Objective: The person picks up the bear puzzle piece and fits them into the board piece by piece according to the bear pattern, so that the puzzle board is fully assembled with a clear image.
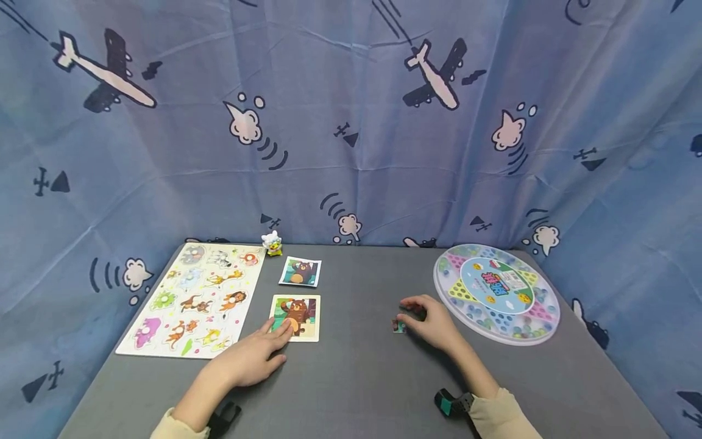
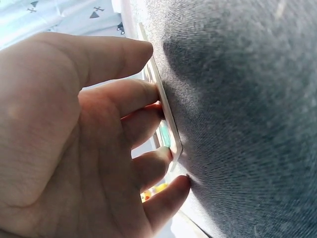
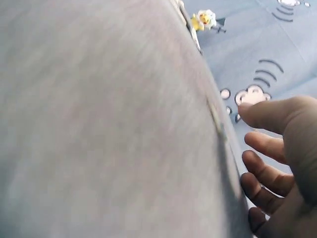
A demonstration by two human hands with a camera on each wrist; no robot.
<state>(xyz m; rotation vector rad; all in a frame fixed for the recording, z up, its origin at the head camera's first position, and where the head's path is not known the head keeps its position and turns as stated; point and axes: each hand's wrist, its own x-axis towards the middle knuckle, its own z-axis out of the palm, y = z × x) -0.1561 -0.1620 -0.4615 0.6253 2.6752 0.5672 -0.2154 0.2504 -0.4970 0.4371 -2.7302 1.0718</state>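
Observation:
My left hand (image 1: pixel 249 360) lies with its fingertips on the lower left of a cream-framed bear picture board (image 1: pixel 311 335). Its fingers are loosely extended in the left wrist view, touching the board's face near the edge. Behind the board lies a smaller bear picture card (image 1: pixel 300 272). Over on the right, my right hand (image 1: pixel 430 323) hovers beside a small brown and teal flat piece (image 1: pixel 398 327) on the table. In the right wrist view, the thumb and fingers are spread and bent, apart from the thin piece (image 3: pixel 216 118), which is blurred there.
A white animal puzzle board (image 1: pixel 211 299) lies at the left, with a small white and yellow figurine (image 1: pixel 272 243) by its far corner. A round game board (image 1: pixel 496 292) with marbles is at the right. Behind the grey table (image 1: pixel 356 378) hangs a blue curtain (image 1: pixel 340 122).

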